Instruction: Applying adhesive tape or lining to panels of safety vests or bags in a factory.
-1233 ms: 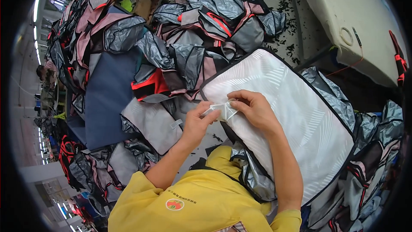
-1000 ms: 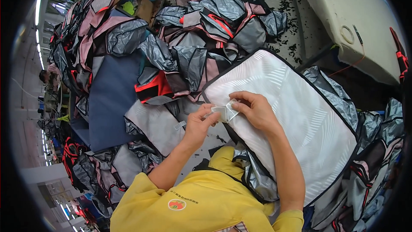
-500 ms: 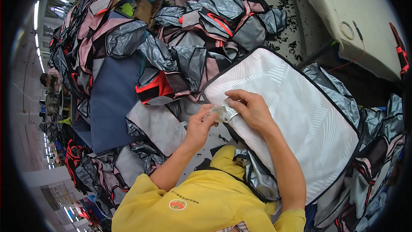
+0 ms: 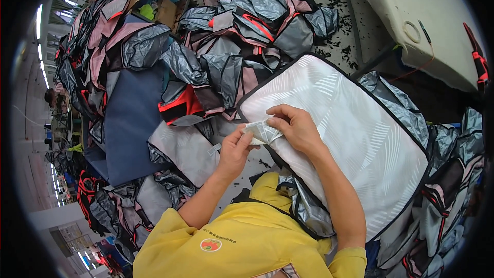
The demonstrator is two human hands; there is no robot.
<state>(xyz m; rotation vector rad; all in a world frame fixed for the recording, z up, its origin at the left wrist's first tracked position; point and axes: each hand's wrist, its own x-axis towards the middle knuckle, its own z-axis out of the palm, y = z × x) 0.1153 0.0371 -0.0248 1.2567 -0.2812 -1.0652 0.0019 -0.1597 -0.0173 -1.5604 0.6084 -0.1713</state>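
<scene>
A small, whitish, partly see-through label strip is stretched between my two hands. My left hand pinches its left end between thumb and fingers. My right hand has its thumb and fingertips closed on the opposite end. Both hands are over the near-left edge of a large white sewn panel, patterned with fine lines and bound in black. The panel leans across my right side, with my right forearm over it. Crumpled silver lining shows beneath its near edge.
Silver, pink, grey and red sewn bag pieces lie heaped ahead. Dark blue sheets and a pale panel are at the left. A cream padded table at the upper right carries a tape ring. Dark scraps litter the floor.
The label strip is spread flatter and shows more of its face. Both hands stay pinched on it with only slight finger movement. The whole view has shifted a little.
</scene>
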